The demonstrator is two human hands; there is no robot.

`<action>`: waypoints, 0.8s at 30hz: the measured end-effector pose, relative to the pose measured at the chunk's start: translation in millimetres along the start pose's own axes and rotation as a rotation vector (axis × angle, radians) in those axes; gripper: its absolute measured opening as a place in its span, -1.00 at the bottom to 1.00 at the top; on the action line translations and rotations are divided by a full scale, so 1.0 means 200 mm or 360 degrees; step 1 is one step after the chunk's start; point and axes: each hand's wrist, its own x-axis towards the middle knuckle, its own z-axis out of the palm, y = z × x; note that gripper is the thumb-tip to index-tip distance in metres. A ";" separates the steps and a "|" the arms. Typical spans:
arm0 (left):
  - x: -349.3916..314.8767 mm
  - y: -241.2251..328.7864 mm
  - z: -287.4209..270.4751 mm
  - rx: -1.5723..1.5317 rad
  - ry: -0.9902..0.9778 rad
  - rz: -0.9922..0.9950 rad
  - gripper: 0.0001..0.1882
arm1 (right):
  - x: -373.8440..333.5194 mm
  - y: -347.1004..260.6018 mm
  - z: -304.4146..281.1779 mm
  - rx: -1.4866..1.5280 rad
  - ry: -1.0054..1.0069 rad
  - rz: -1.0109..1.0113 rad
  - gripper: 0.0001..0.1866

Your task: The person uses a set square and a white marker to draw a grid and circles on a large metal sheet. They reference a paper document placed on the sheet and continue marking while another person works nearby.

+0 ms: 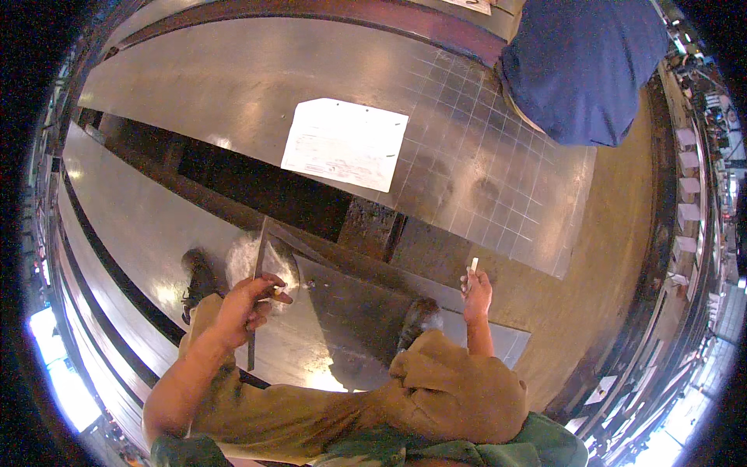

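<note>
A long, thin, dark metal bar (261, 247) passes upright through my left hand (247, 310), whose fingers are closed around it. Something small and pale shows at those fingertips, too small to name. My right hand (477, 297) is closed on a short white stick (475, 265) that looks like chalk, its end pointing up. That hand hovers over the gap beside a large grey metal sheet (233, 70). Thin pale lines form a grid (482, 148) on the sheet's right part. A white paper sheet (346, 144) with faint print and drawing lies left of the grid.
A person in a blue garment (587, 70) leans in at the top right. Dark open gaps (264, 187) separate the far sheet from the nearer metal sheet (148, 218) under my boots (420, 319). Brownish floor (615, 210) runs along the right.
</note>
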 end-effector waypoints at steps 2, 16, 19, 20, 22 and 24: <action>-0.01 0.02 0.02 0.0048 0.0030 -0.0028 -0.82 | -0.02 -0.02 0.01 -0.0004 0.0002 0.0044 -0.85; 0.06 -0.07 -0.05 0.0452 0.0037 0.0006 -0.80 | -0.03 0.01 0.05 0.0191 -0.0006 -0.0081 -0.85; 0.04 -0.03 0.00 0.0588 0.0094 -0.0002 -0.79 | 0.00 0.01 0.02 0.0138 0.0188 -0.0332 -0.76; 0.03 -0.01 0.02 0.0619 0.0122 -0.0023 -0.79 | 0.01 0.01 0.00 0.0099 0.0270 -0.0430 -0.72; 0.02 0.01 0.05 0.0755 0.0139 -0.0037 -0.79 | 0.10 0.03 -0.09 -0.0098 0.0286 -0.0569 -0.66; 0.01 0.01 0.06 0.0803 0.0181 -0.0027 -0.80 | 0.18 0.05 -0.16 -0.0140 0.0325 -0.0670 -0.62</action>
